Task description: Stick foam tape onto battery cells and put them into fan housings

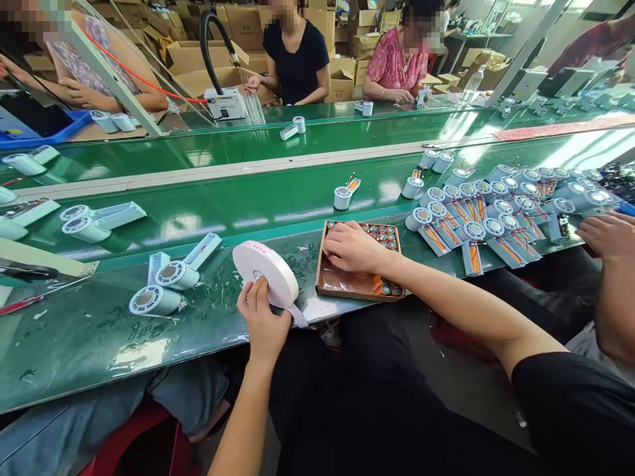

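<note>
My left hand [262, 316] grips a large white roll of tape [265, 271] that stands on edge at the near rim of the green bench [99, 330], with a loose strip hanging down from it. My right hand [351, 247] reaches into a shallow brown cardboard tray [347, 283] of small round batteries, fingers curled down over those at the tray's left end. I cannot make out whether the fingers hold one.
Two white cylindrical housings [166, 285] lie left of the roll. Several more with orange wires [476, 211] crowd the belt at right, beside another person's hand [608, 235]. Across the green conveyor [238, 198], three people work at the far side among cardboard boxes.
</note>
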The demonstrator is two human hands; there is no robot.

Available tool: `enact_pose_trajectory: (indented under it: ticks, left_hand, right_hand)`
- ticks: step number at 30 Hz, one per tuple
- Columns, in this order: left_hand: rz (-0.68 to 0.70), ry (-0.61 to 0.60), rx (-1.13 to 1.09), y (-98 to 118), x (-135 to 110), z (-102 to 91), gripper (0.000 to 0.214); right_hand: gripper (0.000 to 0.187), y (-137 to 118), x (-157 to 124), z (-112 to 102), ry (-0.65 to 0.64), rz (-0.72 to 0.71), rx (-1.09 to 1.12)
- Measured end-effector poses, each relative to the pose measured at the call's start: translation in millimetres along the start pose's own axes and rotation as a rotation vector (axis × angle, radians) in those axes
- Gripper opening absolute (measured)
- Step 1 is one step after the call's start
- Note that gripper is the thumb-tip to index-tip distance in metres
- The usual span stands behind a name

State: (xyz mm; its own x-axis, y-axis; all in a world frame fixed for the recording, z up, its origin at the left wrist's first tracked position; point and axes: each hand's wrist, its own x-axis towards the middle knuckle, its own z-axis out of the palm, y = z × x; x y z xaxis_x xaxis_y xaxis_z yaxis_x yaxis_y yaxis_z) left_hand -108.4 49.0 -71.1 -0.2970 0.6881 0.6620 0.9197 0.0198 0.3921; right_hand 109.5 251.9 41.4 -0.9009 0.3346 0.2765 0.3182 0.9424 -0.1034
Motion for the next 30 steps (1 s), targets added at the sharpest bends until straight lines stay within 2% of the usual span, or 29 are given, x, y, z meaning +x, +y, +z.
enact_pose_trajectory:
  ticks: [1,3,5,7,10,13,17,19,21,23,25,27,29,30]
  left_hand:
    - [0.0,-0.01,0.006,1.7,-0.1,-2.1,0.076]
    - [0.009,-0.039,0.023,7.5,-0.8,-8.7,0.07]
    - [0.045,-0.055,0.039,16.0,-1.3,-17.4,0.067]
    - [0.094,-0.056,0.064,25.3,-1.0,-26.5,0.065]
    - [0.117,-0.076,0.085,38.4,0.3,-36.7,0.064]
    - [0.107,-0.115,0.078,49.3,0.2,-41.2,0.063]
    - [0.169,-0.13,0.087,58.0,-1.9,-42.3,0.068]
    - [0.154,-0.13,0.096,58.3,-2.2,-43.0,0.068]
    - [0.127,-0.128,0.11,58.1,-1.5,-44.1,0.069]
    - [0.101,-0.136,0.101,61.8,-0.7,-43.9,0.071]
    - [0.068,-0.133,0.08,73.8,-1.5,-40.7,0.074]
    - [0.045,-0.092,0.108,94.5,-5.5,-34.9,0.08]
    - [0.052,-0.007,0.166,118.0,-12.4,-30.1,0.09]
    - [0.071,0.015,0.186,127.2,-16.0,-29.3,0.093]
  right_hand:
    - [0.001,-0.6,-3.0,-5.7,0.062,0.054,0.123]
    - [0.016,-4.2,-12.5,-21.7,0.215,0.166,0.422]
    - [0.033,-10.9,-25.6,-40.4,0.326,0.217,0.704]
    - [0.038,-20.1,-39.6,-57.0,0.356,0.227,0.905]
    - [0.038,-36.3,-56.4,-70.8,0.308,0.264,1.115]
    - [0.043,-51.0,-63.7,-70.5,0.264,0.35,1.09]
    - [0.045,-61.1,-62.2,-59.9,0.277,0.419,0.691]
    - [0.045,-62.0,-62.3,-55.6,0.251,0.448,0.582]
    - [0.037,-62.9,-64.8,-50.8,0.206,0.464,0.632]
    - [0.033,-68.3,-67.5,-40.9,0.204,0.481,0.867]
    - [0.042,-80.8,-67.3,-23.5,0.361,0.56,1.193]
    - [0.054,-97.1,-64.0,-2.6,0.696,0.694,1.451]
    - [0.06,-107.9,-61.8,10.7,1.008,0.806,1.553]
    - [0.06,-108.1,-63.0,10.5,1.084,0.838,1.561]
